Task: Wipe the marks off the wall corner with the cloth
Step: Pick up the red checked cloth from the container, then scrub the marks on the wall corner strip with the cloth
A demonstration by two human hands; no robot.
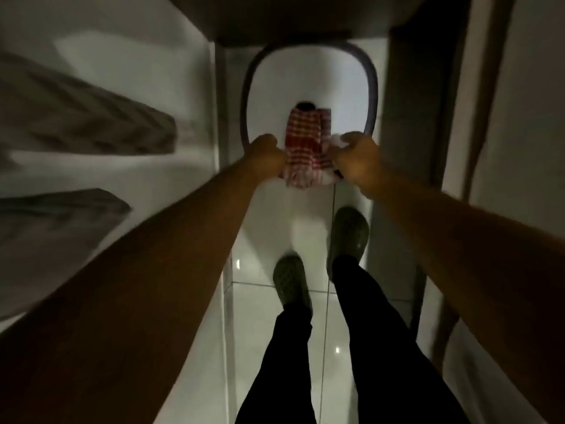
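A red-and-white checked cloth (304, 148) hangs between my two hands over a white basin (345, 84) with a dark rim that stands on the floor ahead. My left hand (265, 153) grips the cloth's left edge with closed fingers. My right hand (354, 157) grips its right edge, where some white fabric bunches by the fingers. A dark spot shows just above the cloth's far end. The picture is dim and blurred, and no marks on a wall corner can be made out.
Glossy white floor tiles (253, 316) run down a narrow passage. My feet in green clogs (347, 237) stand on them. White shelves with folded grey fabric (91, 123) fill the left side. A dark vertical frame (428, 102) and wall close the right.
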